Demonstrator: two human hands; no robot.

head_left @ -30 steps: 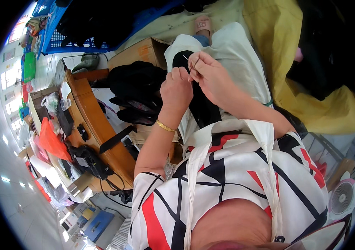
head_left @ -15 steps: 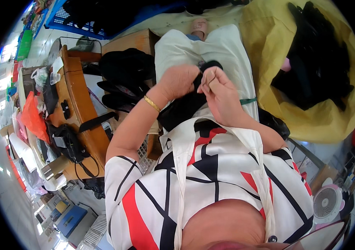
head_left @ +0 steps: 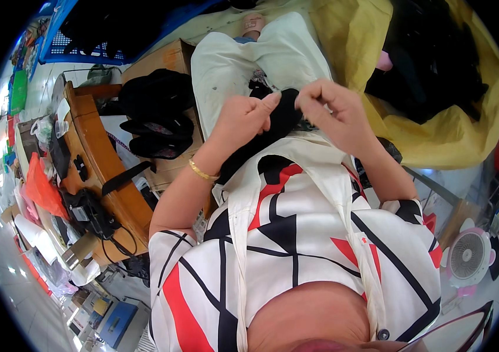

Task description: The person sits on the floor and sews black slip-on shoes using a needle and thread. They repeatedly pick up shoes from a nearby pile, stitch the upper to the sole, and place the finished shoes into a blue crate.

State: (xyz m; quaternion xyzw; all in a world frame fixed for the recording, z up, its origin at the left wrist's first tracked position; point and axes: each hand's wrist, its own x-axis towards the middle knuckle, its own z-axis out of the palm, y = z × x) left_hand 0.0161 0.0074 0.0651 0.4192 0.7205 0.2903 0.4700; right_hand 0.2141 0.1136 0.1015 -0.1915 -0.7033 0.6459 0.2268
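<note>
- Sitting person, both hands up over the lap, working one small black fabric piece (head_left: 279, 126) between them.
- left hand (head_left: 240, 120): fingers curled shut round the lower end of the black fabric piece, thumb pointing up along it; looks like it steadies the cloth so the other hand can pick at it.
- right hand (head_left: 328, 111): fingertips pinched together at the upper edge of the same piece, clamped on the edge or on something tiny there; too small to tell which.
- Hands sit close together, nearly touching, cloth bridging them; the rest of the piece trails down toward the chest over the cream apron (head_left: 243, 70).
- Apron spread across the knees, likely to catch bits and keep the work in easy reach.
- gold bangle (head_left: 201, 172) on the left wrist.
- yellow sack (head_left: 455, 141) just beside the right arm, open, with dark garments (head_left: 431, 64) inside; placed within arm's reach, probably as the supply or drop-off heap.
- wooden table (head_left: 100, 170) to the person's left, with a black corded device and strap on it, well apart from the hands.
- More black items (head_left: 153, 111) stacked on a cardboard box (head_left: 164, 58) between table and knees, again close by.
- blue crate (head_left: 73, 41) at the far upper left.
- small pink fan (head_left: 466, 258) on the floor at lower right, facing up toward the seat, presumably for cooling.
</note>
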